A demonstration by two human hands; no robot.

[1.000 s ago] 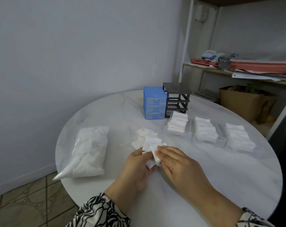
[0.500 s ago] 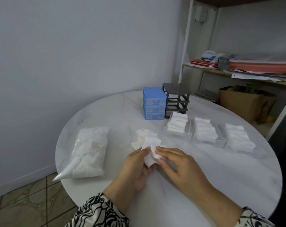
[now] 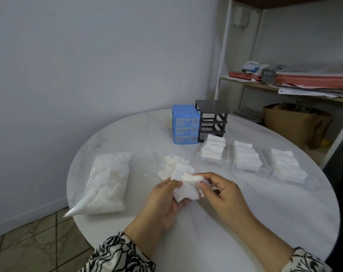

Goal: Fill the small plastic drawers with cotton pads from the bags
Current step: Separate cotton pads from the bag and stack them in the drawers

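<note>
left hand [image 3: 164,201] cups cotton pads [image 3: 184,190] from below | right hand [image 3: 223,191] at 3 o'clock pinches their top edge | likely several pads | above table [image 3: 265,213]

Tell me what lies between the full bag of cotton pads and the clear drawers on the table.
In the head view, a loose heap of cotton pads lies between the full bag and the nearest clear drawer, with bare table around it.

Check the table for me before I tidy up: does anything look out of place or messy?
Mostly tidy. The odd spot is the loose heap of cotton pads lying crumpled on the table beyond both hands, unlike the neat stacks in the three clear drawers. The black frame stands empty.
</note>
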